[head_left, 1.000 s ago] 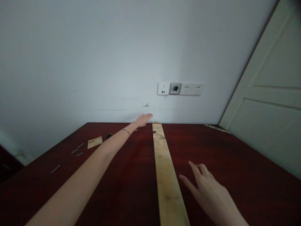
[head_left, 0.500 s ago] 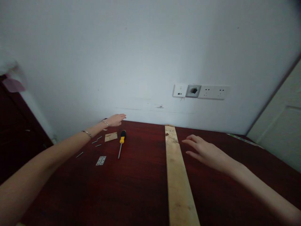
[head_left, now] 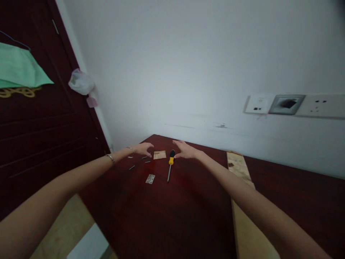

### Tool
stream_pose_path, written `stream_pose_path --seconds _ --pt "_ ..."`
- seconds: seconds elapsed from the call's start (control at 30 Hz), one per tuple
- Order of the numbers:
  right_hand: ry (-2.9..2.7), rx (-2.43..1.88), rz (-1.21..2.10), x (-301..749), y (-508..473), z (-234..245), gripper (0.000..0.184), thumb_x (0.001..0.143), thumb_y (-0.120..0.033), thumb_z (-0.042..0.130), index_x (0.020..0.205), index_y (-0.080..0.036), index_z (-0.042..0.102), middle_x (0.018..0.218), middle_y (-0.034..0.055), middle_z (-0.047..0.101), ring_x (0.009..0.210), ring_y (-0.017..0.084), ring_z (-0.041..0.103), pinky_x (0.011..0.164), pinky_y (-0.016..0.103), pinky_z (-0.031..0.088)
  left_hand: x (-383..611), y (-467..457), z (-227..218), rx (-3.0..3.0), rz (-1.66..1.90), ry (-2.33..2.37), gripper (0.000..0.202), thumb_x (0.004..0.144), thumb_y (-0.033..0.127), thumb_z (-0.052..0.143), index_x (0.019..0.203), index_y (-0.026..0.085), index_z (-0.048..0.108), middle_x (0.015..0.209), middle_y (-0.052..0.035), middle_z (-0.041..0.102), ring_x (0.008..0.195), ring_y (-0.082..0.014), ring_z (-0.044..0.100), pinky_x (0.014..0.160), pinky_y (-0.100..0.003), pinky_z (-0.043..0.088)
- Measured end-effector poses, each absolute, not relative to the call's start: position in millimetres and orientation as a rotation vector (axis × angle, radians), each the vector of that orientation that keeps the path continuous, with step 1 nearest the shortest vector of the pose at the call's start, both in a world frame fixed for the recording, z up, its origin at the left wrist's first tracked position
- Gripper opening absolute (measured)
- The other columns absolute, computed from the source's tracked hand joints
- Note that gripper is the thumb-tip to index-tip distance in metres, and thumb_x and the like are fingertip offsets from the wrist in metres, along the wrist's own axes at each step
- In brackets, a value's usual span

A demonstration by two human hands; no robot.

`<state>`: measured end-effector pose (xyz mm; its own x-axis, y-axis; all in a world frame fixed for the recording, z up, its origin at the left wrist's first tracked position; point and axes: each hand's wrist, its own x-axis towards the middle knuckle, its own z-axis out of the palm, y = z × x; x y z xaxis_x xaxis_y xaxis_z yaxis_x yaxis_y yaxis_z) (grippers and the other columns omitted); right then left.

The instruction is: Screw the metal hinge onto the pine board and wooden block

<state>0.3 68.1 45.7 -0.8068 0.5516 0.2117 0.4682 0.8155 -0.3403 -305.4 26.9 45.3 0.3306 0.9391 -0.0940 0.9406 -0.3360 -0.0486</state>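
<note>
My left hand (head_left: 142, 148) is open above the far left of the dark red table (head_left: 188, 216), close to several screws (head_left: 131, 167) and a small flat wooden piece (head_left: 160, 155). Fingers apart, my right hand (head_left: 184, 149) hovers by the black and yellow handle of a screwdriver (head_left: 171, 158); whether it touches the handle I cannot tell. Nearer to me lies a metal hinge (head_left: 150, 179), spread flat. A long wooden board (head_left: 242, 223) runs along the table to the right, partly covered by my right forearm.
Behind the table stands a white wall with a socket panel (head_left: 258, 104). A dark red door (head_left: 45, 118) with a green cloth (head_left: 21, 66) is on the left. A white plastic bag (head_left: 81, 82) hangs beside it. Below the table's left edge is a white box (head_left: 88, 244).
My view has turned left, bringing the door and floor into sight. My right hand has crossed from the board's right side to the screwdriver. My left hand remains near the small wooden piece.
</note>
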Motion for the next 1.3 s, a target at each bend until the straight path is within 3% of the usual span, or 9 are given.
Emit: stream_pose_path --seconds 0.2,0.57,0.77,1.0,1.3 --pt "-2.794 -0.832 0.554 -71 104 19 0.106 0.056 -0.029 0.082 0.145 -0.009 0.027 0.141 0.0213 0.046 0.132 0.030 0.042 0.108 0.037 0.035 -305 35 20 2.439 -0.145 1.836 0.077 0.075 0.045 0.066 0.137 0.010 0.037 0.143 -0.0173 0.042 0.129 -0.0242 0.043 0.102 -0.028 0.034" --pt "-2.857 -0.969 0.570 -96 127 2 0.092 0.044 -0.034 0.087 0.128 -0.018 0.053 0.126 0.0124 0.062 0.117 0.030 0.057 0.100 0.034 0.043 -295 47 12 2.419 -0.179 1.725 0.061 0.075 0.041 0.065 0.127 0.013 0.049 0.125 -0.0141 0.059 0.108 -0.0243 0.058 0.088 -0.029 0.043" --pt "-2.862 -1.000 0.534 -96 129 0 0.079 0.047 -0.034 0.085 0.120 -0.022 0.057 0.120 0.0068 0.066 0.112 0.026 0.061 0.094 0.030 0.046 -298 50 12 2.444 -0.197 1.698 0.047 0.072 0.036 0.065 0.114 0.016 0.058 0.110 -0.0084 0.066 0.095 -0.0216 0.061 0.079 -0.027 0.044" --pt "-2.804 -1.019 0.441 -88 124 8 0.072 0.055 -0.038 0.081 0.120 -0.019 0.054 0.122 0.0088 0.064 0.115 0.027 0.059 0.094 0.033 0.046 -298 55 21 2.530 -0.150 1.733 0.055 0.067 0.032 0.064 0.118 0.013 0.055 0.109 -0.0107 0.065 0.093 -0.0233 0.062 0.075 -0.026 0.045" --pt "-2.619 -1.024 0.298 -20 109 61 0.078 0.063 -0.032 0.076 0.130 -0.010 0.043 0.128 0.0161 0.059 0.119 0.030 0.055 0.097 0.036 0.043 -246 60 71 2.694 0.140 1.643 0.067 0.067 0.030 0.061 0.129 0.010 0.046 0.125 -0.0135 0.058 0.109 -0.0260 0.057 0.090 -0.031 0.043"
